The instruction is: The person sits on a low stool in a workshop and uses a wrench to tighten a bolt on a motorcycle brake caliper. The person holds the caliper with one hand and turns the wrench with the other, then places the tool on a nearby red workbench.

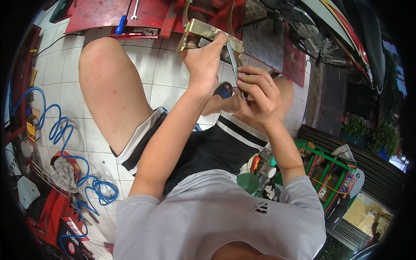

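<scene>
In the head view, my left hand (200,63) grips a gold-coloured metal part (202,29) from below, with the thumb pressed up against its face. My right hand (255,91) is closed on a long, slim silver metal tool (232,56), whose far end lies against the part beside my left thumb. I cannot tell the tool's exact kind, as its near end is mostly inside my fingers. The part is held between my bare knees, just in front of a red metal stand (177,17).
A blue-handled screwdriver (121,25) and a wrench (135,11) lie on the red platform. A motorcycle (338,39) stands at upper right. A coiled blue hose (60,130) runs over the tiled floor at left. A green rack (312,160) with containers is at lower right.
</scene>
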Available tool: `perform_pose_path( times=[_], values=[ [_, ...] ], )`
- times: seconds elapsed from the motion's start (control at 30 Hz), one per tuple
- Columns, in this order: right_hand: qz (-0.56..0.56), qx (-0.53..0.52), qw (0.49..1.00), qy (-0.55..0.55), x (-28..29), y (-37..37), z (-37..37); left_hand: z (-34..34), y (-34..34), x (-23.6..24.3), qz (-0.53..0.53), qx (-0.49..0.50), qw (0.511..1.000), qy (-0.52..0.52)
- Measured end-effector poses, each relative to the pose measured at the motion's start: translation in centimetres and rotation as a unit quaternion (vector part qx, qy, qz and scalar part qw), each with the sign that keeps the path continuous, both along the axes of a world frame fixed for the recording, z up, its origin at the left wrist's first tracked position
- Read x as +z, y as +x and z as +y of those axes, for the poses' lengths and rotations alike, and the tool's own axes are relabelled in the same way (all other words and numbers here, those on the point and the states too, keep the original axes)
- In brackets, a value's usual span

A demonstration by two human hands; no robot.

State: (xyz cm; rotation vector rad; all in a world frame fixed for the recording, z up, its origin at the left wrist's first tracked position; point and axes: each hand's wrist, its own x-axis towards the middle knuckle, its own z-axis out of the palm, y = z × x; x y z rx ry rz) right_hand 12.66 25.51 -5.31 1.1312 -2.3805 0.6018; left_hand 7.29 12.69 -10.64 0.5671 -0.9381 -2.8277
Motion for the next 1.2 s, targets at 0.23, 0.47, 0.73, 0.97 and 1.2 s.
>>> perform_pose_path(
  times=[0.23,0.47,0.73,0.97,1.2],
  values=[
    [-0.075,0.061,0.992,0.080,1.1,-0.5,1.5,0.2,-0.3,-0.1,-0.016,0.014,1.000,0.012],
    [-0.052,0.132,0.980,0.140,2.8,-2.1,-0.9,-0.3,-0.4,-0.7,-0.023,-0.066,0.997,0.028],
    [-0.033,0.138,0.987,0.081,1.1,-3.1,-3.2,-1.7,0.7,0.0,-0.093,-0.142,0.985,0.001],
    [-0.171,0.006,0.984,-0.041,1.1,-7.9,-0.1,-0.1,-0.4,-1.1,0.008,-0.025,0.999,0.034],
    [-0.569,0.032,0.821,-0.018,-1.5,-14.6,1.1,-0.6,-0.4,-0.2,-0.079,-0.061,0.994,0.036]
  ],
)
